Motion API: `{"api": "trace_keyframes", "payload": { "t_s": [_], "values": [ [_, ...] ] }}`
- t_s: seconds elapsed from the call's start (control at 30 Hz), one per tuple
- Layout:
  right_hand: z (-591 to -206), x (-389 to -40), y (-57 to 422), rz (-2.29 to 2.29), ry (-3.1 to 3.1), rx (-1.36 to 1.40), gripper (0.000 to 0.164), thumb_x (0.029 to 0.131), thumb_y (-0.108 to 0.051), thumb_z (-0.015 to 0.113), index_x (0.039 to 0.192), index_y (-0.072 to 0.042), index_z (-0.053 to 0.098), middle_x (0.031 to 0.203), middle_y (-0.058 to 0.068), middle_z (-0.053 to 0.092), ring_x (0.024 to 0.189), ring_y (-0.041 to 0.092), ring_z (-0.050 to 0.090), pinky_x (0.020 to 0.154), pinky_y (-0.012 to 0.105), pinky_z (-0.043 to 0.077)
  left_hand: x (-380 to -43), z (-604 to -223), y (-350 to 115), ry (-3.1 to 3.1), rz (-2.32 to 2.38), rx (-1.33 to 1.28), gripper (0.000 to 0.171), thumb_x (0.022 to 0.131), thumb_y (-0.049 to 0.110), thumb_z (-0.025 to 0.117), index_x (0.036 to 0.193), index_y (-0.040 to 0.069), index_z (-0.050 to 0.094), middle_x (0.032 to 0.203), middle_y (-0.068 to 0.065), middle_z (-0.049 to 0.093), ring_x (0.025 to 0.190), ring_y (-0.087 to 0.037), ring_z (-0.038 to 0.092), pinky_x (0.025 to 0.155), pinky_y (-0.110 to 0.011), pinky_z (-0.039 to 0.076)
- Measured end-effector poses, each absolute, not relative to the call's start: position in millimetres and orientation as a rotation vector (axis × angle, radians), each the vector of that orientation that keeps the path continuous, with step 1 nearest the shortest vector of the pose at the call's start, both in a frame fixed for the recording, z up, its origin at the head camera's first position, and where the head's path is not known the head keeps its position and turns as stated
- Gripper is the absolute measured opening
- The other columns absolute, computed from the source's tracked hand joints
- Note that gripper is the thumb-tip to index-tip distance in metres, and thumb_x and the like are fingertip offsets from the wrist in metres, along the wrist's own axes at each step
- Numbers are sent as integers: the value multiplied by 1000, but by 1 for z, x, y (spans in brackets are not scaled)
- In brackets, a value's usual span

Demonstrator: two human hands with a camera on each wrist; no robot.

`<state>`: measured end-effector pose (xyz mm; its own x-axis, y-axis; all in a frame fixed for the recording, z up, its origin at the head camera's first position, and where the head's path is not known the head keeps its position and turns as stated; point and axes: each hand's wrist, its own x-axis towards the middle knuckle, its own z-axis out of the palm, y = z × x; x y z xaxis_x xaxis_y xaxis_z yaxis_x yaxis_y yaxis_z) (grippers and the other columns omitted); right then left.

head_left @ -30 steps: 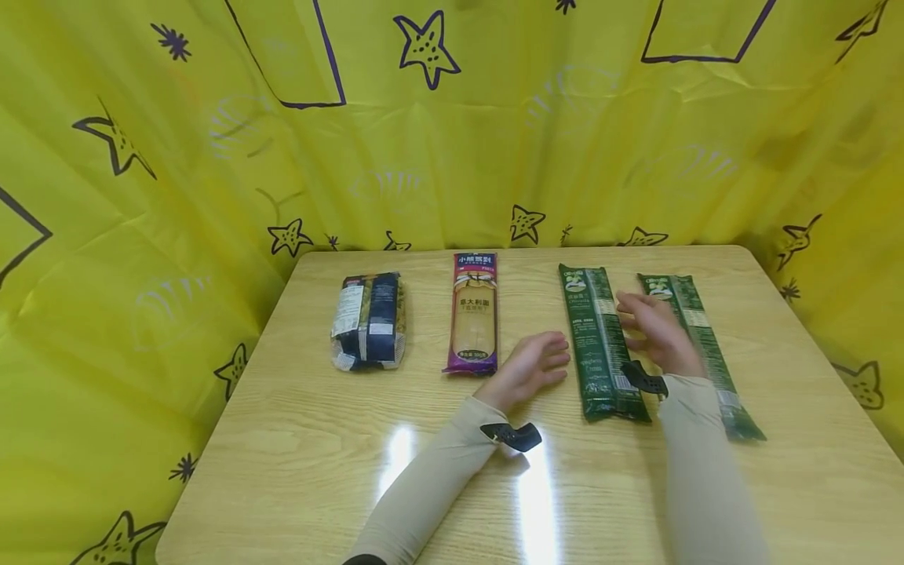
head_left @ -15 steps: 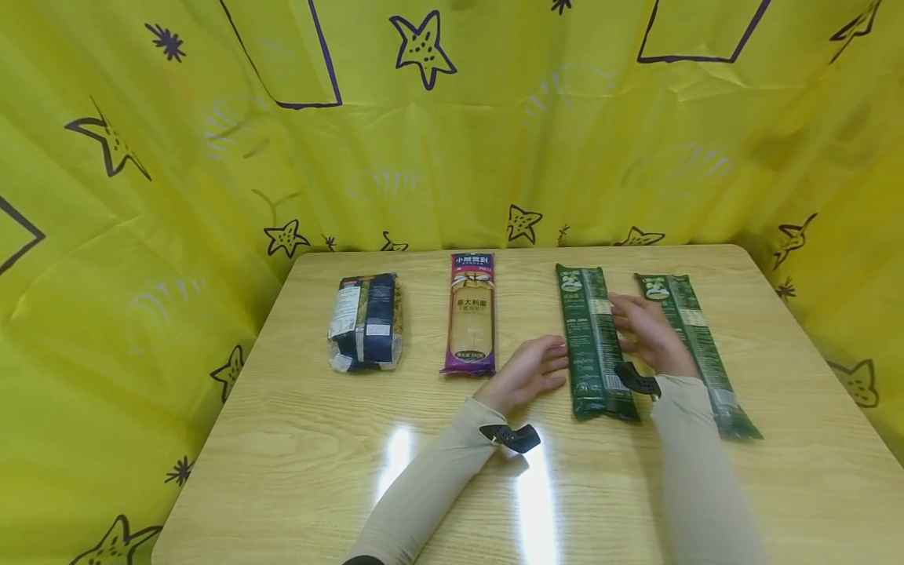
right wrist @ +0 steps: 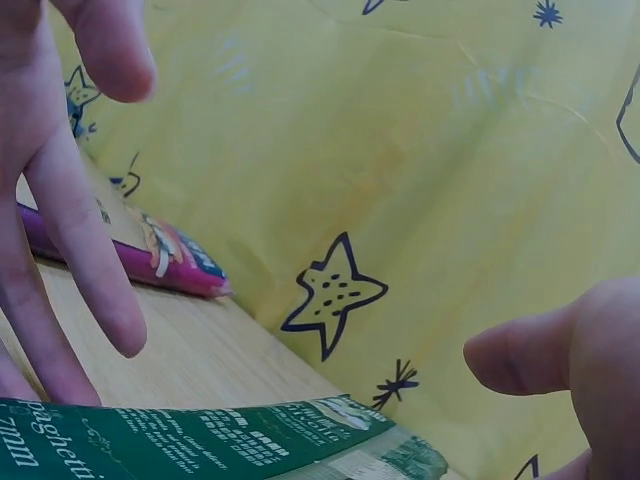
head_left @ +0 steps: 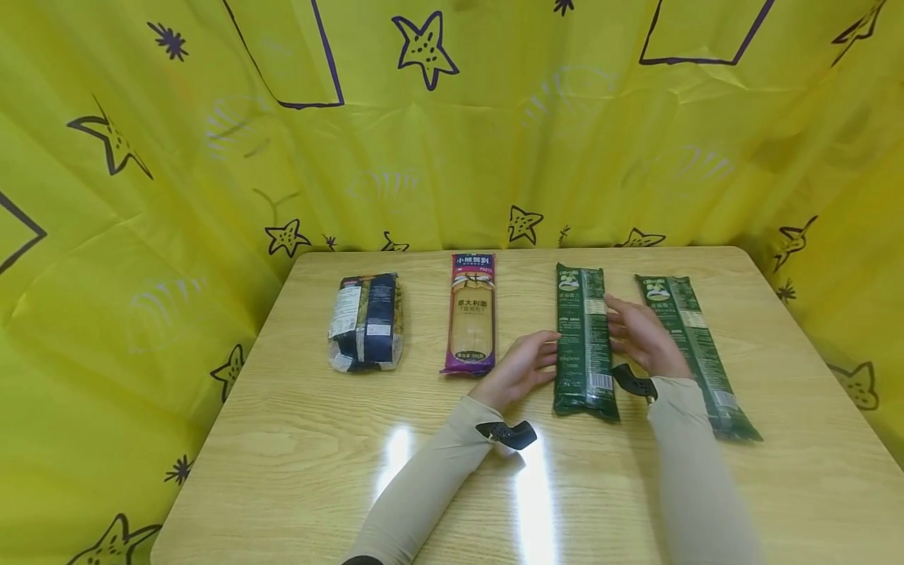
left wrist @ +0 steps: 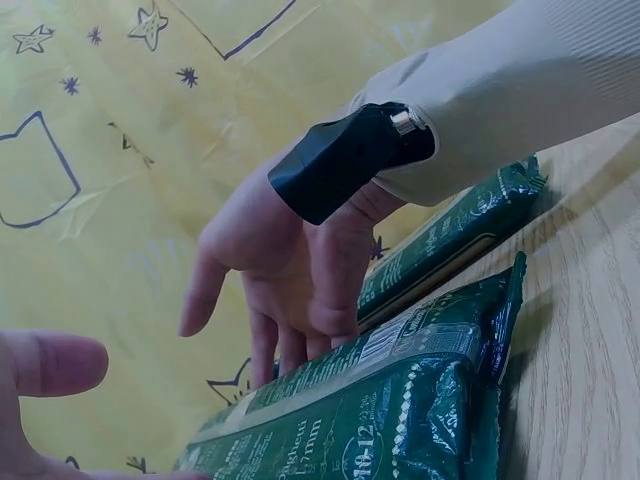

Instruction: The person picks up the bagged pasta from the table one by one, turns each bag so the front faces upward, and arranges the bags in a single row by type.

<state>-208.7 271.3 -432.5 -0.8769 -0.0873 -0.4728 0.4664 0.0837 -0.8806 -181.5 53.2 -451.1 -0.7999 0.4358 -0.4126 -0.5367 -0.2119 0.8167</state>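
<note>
A green spaghetti packet point(head_left: 583, 345) lies nearly upright in the head view, between my two hands. My left hand point(head_left: 521, 369) has its fingertips right at the packet's left edge, fingers extended and thumb raised. On the other side my right hand point(head_left: 644, 333) touches the right edge with relaxed fingers. In the left wrist view, the right fingers point(left wrist: 290, 345) reach down behind the packet. The right wrist view shows the left fingers point(right wrist: 85, 240) pointing down at its far side. Neither hand curls round it.
Right of the right hand, a second green packet point(head_left: 695, 349) lies slanted. A purple-edged pasta packet point(head_left: 473, 314) is left of the left hand, and a dark blue bag of pasta point(head_left: 367, 322) lies farther left. A yellow patterned curtain point(head_left: 452, 157) stands behind the wooden table point(head_left: 297, 471).
The middle green packet has slid left at its lower end and turned straighter. My right hand has moved left with it, while the left hand has stayed almost in place.
</note>
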Motion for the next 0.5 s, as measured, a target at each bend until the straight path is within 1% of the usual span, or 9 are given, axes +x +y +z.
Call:
{"api": "trace_keyframes", "payload": {
  "t_s": [0.07,0.1,0.13,0.2,0.23,0.3,0.33,0.37,0.5],
  "values": [
    [-433,-209,270,-1876,1920,366,85,108,-53,36,165,-7,-9,173,24,-2,144,29,32,128,49,27,-181,-450,53,1443,2049,-131,47,102,26,55,139,-3,55,139,-20,57,111,-21,58,112,-42,50],
    [-434,-209,270,-1897,1901,371,84,108,-53,37,166,-9,-4,169,28,14,133,25,40,122,43,34,-181,-450,52,1447,2048,-137,47,102,27,55,139,-3,56,137,-19,58,110,-20,58,110,-41,50],
    [-434,-209,270,-1913,1872,357,84,108,-52,38,166,-10,-6,171,27,10,136,21,38,123,39,32,-181,-449,52,1451,2047,-142,47,102,27,56,138,-3,56,135,-18,59,109,-20,57,109,-40,51],
    [-435,-209,269,-1982,1807,365,65,108,-50,42,159,-13,28,147,24,45,109,12,40,101,30,38,-181,-449,51,1456,2046,-146,46,103,27,55,138,-2,56,133,-16,59,108,-19,57,108,-40,51],
    [-436,-209,269,-2019,1771,372,50,108,-49,44,144,-14,45,125,16,55,102,10,40,94,26,38,-181,-448,50,1456,2047,-146,46,103,27,55,139,-1,55,133,-16,58,108,-20,57,109,-40,51],
    [-437,-209,270,-2083,1714,382,30,108,-46,48,102,-17,55,89,-2,45,82,11,30,76,27,25,-181,-448,49,1457,2045,-138,46,104,28,54,140,0,54,135,-17,58,110,-20,57,111,-42,50],
    [-437,-208,270,-2111,1676,375,32,108,-44,49,90,-18,55,87,-4,48,80,10,31,75,26,25,-181,-448,49,1457,2046,-134,46,104,28,54,141,0,53,137,-18,57,111,-21,57,112,-43,49],
    [-437,-208,270,-2138,1653,381,38,108,-43,50,78,-19,47,78,-8,37,74,13,26,72,28,22,-181,-448,49,1458,2045,-131,46,104,29,53,141,1,53,138,-19,57,112,-21,58,112,-43,49],
    [-436,-210,271,-2166,1593,344,37,109,-43,46,80,-21,51,83,-10,41,77,11,30,76,29,23,-181,-448,49,1491,2035,-123,48,103,30,54,142,3,52,138,-19,56,115,-22,58,109,-42,50]
  ]
}}
